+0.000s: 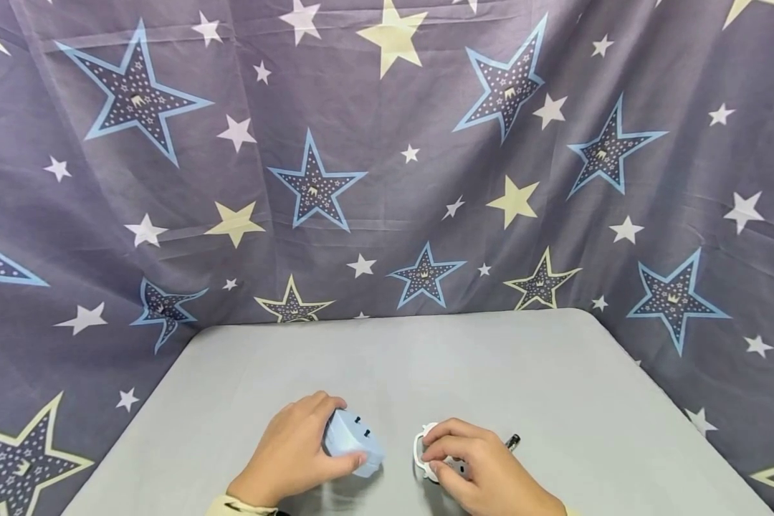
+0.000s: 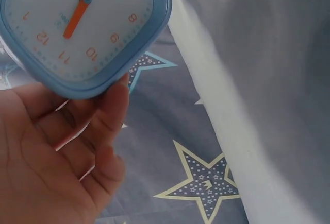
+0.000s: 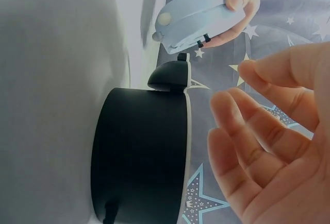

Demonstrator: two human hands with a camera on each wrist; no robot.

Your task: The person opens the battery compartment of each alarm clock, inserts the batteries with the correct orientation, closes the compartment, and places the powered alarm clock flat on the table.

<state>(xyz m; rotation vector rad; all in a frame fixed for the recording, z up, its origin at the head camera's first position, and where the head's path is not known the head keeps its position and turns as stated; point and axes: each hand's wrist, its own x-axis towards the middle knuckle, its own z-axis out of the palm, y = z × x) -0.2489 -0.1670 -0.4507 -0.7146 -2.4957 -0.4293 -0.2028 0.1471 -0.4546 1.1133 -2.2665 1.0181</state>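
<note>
My left hand (image 1: 297, 448) grips a light-blue alarm clock (image 1: 351, 438) by its edge, holding it tilted just over the table. The left wrist view shows the clock face (image 2: 77, 26) with orange numerals, an orange hand and a blue hand; two small black knobs (image 3: 204, 40) show on it in the right wrist view. My right hand (image 1: 480, 466) hovers over a round black object (image 3: 144, 152) with a white rim and a black ear-like bump. Its fingers are loosely bent and apart from that object, partly hiding it in the head view.
A black pen-like end (image 1: 512, 441) sticks out beyond my right hand; the rest of it is hidden. The table (image 1: 387, 365) has a pale grey cover. Behind and beside it hangs a purple-grey curtain (image 1: 374, 107) printed with stars.
</note>
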